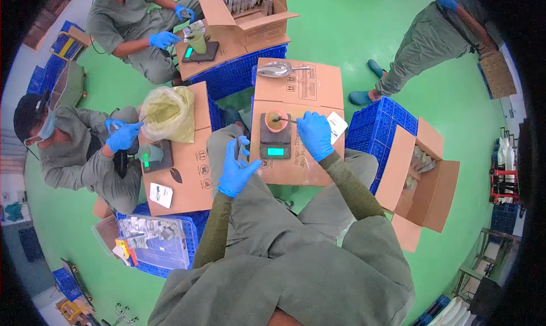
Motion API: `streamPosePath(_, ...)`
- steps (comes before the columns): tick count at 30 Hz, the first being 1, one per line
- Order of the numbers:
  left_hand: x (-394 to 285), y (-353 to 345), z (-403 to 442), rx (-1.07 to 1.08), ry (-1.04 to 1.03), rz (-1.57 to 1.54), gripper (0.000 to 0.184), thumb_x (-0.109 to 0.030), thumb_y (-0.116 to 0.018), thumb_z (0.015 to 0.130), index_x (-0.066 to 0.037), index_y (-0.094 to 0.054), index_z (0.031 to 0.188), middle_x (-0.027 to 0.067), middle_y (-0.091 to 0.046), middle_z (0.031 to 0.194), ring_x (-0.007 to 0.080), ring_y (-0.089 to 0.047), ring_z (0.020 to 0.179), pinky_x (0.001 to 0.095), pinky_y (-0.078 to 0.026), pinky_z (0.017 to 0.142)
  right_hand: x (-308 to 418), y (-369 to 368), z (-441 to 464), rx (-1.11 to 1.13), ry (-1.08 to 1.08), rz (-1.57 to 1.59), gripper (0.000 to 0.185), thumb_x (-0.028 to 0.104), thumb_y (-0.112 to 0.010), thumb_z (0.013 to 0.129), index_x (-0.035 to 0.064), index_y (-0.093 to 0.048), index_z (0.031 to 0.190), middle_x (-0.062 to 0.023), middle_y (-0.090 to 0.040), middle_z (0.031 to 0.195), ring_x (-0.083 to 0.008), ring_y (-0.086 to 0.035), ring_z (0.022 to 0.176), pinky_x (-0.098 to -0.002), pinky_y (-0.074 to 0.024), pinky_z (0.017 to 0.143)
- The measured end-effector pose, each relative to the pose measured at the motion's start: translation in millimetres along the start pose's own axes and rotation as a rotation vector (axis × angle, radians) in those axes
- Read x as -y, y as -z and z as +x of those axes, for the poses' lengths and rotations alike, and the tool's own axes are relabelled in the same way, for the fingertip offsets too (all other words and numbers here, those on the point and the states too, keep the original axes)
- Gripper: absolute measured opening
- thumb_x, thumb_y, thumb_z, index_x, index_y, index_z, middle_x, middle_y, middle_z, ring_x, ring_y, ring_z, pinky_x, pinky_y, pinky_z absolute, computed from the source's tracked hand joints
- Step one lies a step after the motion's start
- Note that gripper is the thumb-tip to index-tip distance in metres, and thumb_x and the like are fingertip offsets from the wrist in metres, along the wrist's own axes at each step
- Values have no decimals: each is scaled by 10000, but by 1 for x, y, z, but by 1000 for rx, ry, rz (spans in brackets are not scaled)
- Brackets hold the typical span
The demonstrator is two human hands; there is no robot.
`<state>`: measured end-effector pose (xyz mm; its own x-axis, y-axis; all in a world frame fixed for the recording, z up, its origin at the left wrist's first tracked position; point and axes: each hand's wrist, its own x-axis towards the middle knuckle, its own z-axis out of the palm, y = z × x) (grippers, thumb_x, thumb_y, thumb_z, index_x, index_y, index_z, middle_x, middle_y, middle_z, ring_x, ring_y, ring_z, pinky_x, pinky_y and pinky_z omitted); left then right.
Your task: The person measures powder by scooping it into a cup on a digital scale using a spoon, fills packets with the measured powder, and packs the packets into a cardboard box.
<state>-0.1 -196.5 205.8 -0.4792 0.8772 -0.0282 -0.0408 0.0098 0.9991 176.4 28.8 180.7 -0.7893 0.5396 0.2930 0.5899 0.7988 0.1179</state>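
The right hand point(314, 134) has its fingers closed round the handle of a spoon point(289, 120), whose bowl dips into the cup point(268, 127). I'd call the spoon light and stiff; it wants a pinch on the handle, well back from the bowl, and a level wrist, since whatever it lifts could slide off.

The left hand point(233, 177) grips a slim grey pouch point(237, 148) among its fingers, thumb standing out to one side. From over here I can't make out whether its mouth is open. It looks light and limp, probably a bit slick against gloves; best taken near the top edge, without squeezing the belly.

The cup stands on the scale point(284, 138), with something yellowish-brown inside. It seems thin-walled and easily tipped, so I'd hold it low around the sides. Under the scale is cardboard point(321, 93), likely giving a little if leaned on. A metal scoop point(276, 69) lies at the far end, and a white card point(336, 127) beside the right hand.
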Motion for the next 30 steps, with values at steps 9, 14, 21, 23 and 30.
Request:
streamPosePath(9, -3, 5, 5, 21, -67, 223, 771, -182, -855, 768, -23, -414, 1381, 84, -469, 1306, 185, -494, 1065, 326, -470, 899, -6, 2, -12, -41, -168, 373, 130, 248, -664, 898, 121, -671, 866, -106, -610, 804, -299, -635, 748, -449, -479, 650)
streamPosePath(14, 21, -2, 28, 48, -174, 344, 829, -178, -850, 771, 7, -380, 1429, 140, -445, 1369, 271, -459, 1289, 404, -391, 1096, -12, 18, -18, 135, -530, 839, 244, 307, -630, 933, 70, -678, 897, -155, -684, 804, -351, -687, 773, -472, -520, 674)
streamPosePath(21, 15, -27, 59, 123, -211, 605, 831, -288, -867, 740, 0, -410, 1371, 190, -448, 1298, 349, -494, 1237, 441, -428, 1054, 0, 0, -30, 92, -673, 1233, 294, 265, -685, 895, -25, -697, 940, -173, -698, 827, -235, -675, 776, -381, -518, 730)
streamPosePath(23, 17, -35, 62, 148, -201, 690, 806, -320, -865, 732, -9, -429, 1334, 193, -456, 1266, 367, -513, 1196, 448, -455, 1015, 12, 19, -25, 78, -687, 1346, 224, 201, -726, 901, -16, -713, 956, -15, -658, 801, -73, -555, 750, -269, -463, 668)
streamPosePath(30, 15, -65, 61, 207, -151, 812, 783, -397, -871, 699, -44, -460, 1264, 199, -487, 1257, 414, -544, 1169, 493, -496, 934, 33, 48, -27, 53, -724, 1671, 234, 121, -744, 865, -8, -692, 1054, -55, -696, 884, -122, -667, 823, -274, -546, 742)
